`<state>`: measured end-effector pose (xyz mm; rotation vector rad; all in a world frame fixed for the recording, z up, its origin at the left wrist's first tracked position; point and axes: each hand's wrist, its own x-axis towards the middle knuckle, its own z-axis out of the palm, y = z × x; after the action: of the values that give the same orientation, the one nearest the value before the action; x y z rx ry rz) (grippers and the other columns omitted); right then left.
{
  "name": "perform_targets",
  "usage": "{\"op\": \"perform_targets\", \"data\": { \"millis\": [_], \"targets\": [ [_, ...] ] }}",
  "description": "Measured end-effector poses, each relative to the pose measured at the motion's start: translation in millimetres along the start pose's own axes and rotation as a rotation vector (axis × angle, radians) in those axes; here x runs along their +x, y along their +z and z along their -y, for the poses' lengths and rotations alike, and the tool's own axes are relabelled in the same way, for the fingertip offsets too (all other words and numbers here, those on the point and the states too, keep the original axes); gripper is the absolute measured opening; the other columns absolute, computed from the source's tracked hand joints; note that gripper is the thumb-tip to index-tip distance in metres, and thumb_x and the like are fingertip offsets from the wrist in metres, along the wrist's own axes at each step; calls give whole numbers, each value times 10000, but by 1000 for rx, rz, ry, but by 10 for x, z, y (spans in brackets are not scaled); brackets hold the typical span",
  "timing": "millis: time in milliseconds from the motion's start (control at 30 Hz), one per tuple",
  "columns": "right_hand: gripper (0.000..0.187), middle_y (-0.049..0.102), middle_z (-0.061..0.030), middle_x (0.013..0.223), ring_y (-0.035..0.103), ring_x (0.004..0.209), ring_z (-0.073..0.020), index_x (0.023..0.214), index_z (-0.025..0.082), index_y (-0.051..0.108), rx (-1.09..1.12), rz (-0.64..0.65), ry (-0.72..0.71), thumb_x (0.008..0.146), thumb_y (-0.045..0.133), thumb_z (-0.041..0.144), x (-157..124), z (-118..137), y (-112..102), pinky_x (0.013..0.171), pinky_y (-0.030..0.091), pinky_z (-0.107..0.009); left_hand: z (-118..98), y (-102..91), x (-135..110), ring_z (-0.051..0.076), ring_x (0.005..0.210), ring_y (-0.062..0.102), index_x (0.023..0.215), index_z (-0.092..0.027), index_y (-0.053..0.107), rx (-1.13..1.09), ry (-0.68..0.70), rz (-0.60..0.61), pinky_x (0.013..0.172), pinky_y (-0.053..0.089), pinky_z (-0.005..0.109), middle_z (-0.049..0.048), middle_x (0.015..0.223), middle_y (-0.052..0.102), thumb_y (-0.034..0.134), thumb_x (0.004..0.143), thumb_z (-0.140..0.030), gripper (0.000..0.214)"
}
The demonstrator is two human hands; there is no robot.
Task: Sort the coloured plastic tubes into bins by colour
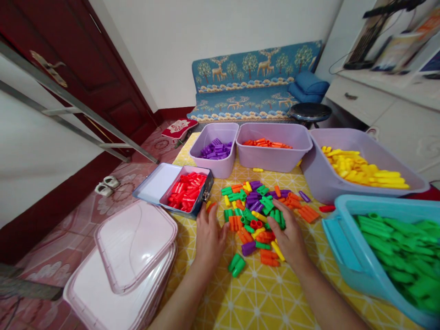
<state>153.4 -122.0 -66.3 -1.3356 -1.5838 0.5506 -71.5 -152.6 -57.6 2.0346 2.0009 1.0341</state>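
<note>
A mixed pile of small plastic caps or tubes (253,201) in green, orange, purple, yellow and red lies on the yellow patterned tablecloth (240,298). My left hand (209,238) is left of the pile, fingers apart, its fingertips by a few orange and yellow pieces next to the tin box (202,201) of red pieces. My right hand (290,233) reaches in from the right, thumb and fingers spread at the green pieces (277,216); whether it grips any is partly hidden. Two green pieces (237,264) lie apart, nearer me.
Lilac bins hold purple (216,150), orange (266,144) and yellow pieces (364,169) along the far side. A blue bin (347,252) of green pieces stands right. Stacked lids (134,247) lie left. Beyond are a sofa (254,82) and a metal ladder (79,103).
</note>
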Motion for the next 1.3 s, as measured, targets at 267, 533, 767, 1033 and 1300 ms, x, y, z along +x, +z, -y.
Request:
{"op": "perform_targets", "data": {
  "millis": [267, 533, 767, 1033, 1300],
  "targets": [
    [437, 503, -105, 1338, 442, 1261, -232, 1289, 218, 466, -3, 4, 2, 892, 500, 397, -5, -14, 0, 1070, 346, -472, -136, 65, 152, 269, 1090, 518, 1282, -160, 456, -46, -47, -6, 923, 448, 483, 141, 1166, 499, 535, 863, -320, 455],
    [418, 506, -105, 1330, 443, 1256, -230, 1278, 215, 475, -9, 7, -9, 896, 496, 385, -4, -11, -4, 1068, 347, -466, -63, -38, 4, 252, 1227, 464, 1185, -210, 561, -143, 75, -37, 1008, 405, 452, 117, 1291, 498, 517, 885, -254, 306],
    [411, 510, -105, 1324, 449, 1251, -223, 1275, 210, 476, -6, 8, -29, 898, 499, 372, 4, -18, -2, 1068, 351, -453, 23, 27, 141, 283, 1233, 475, 1298, -196, 490, -305, -47, 118, 1037, 372, 493, 132, 1313, 523, 548, 871, -388, 472],
    [405, 513, -105, 1321, 455, 1243, -231, 1272, 216, 481, -17, -1, -29, 900, 492, 376, 3, -31, 1, 1060, 358, -463, -19, -361, -350, 395, 1404, 179, 1477, -296, 212, -325, 240, 552, 1099, 277, 560, 131, 1561, 120, 746, 548, -635, 1124],
    [411, 508, -94, 1325, 450, 1247, -224, 1273, 223, 480, -18, -6, -27, 892, 508, 375, 0, -25, 5, 1063, 358, -458, -144, -32, -267, 374, 1418, 137, 1483, -256, 202, -55, 275, 449, 1095, 236, 591, 161, 1557, 97, 560, 775, -617, 872]
  ]
}}
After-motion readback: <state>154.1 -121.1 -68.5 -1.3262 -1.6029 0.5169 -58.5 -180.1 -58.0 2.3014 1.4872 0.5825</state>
